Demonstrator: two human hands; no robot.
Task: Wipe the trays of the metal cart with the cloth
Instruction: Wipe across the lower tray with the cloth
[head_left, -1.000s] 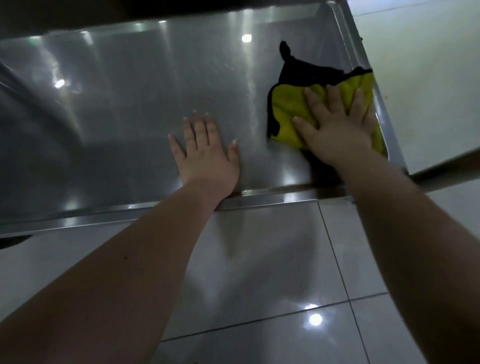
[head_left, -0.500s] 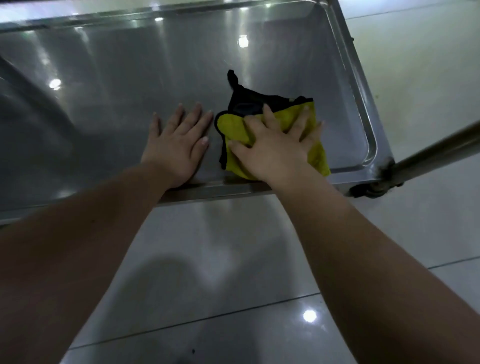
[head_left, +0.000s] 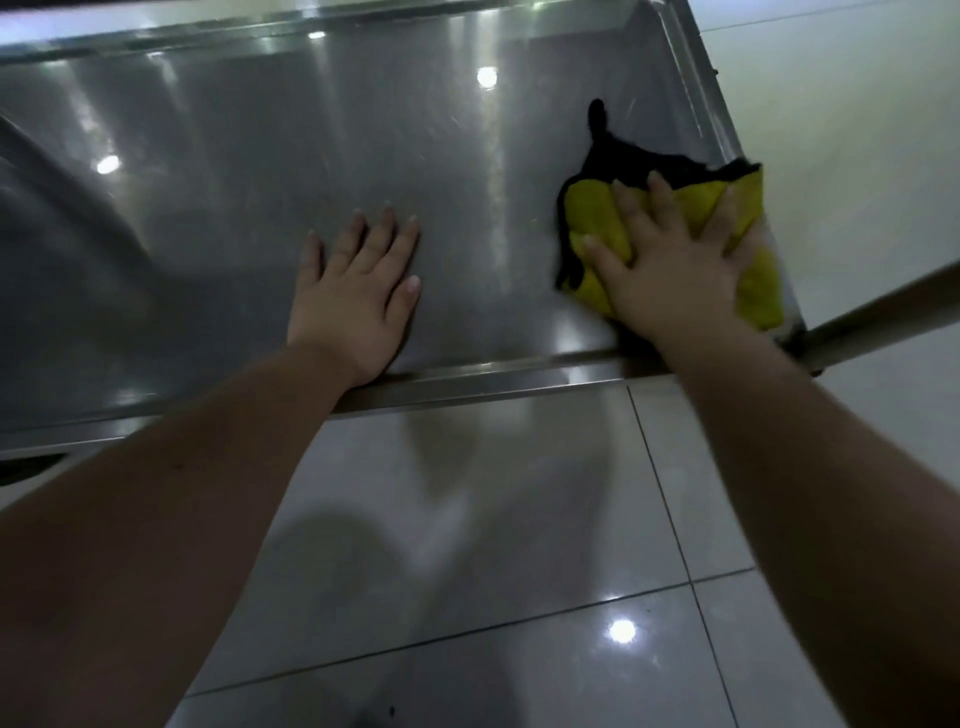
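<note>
- At the right end of the metal tray (head_left: 260, 182), close to its front corner, the yellow-and-black cloth (head_left: 597, 223) is lying bunched, its right edge lapping onto the side rim.
- The right hand (head_left: 670, 270) is pressing flat on the cloth, fingers straight and spread.
- The left hand (head_left: 358, 296) is resting palm-down on bare steel, well apart from the cloth, fingers straight and close together, wrist at the front rim.
- A metal cart tube (head_left: 883, 317) is jutting from that front corner.
- Glossy floor tiles (head_left: 467, 519) are reflecting lights below.
</note>
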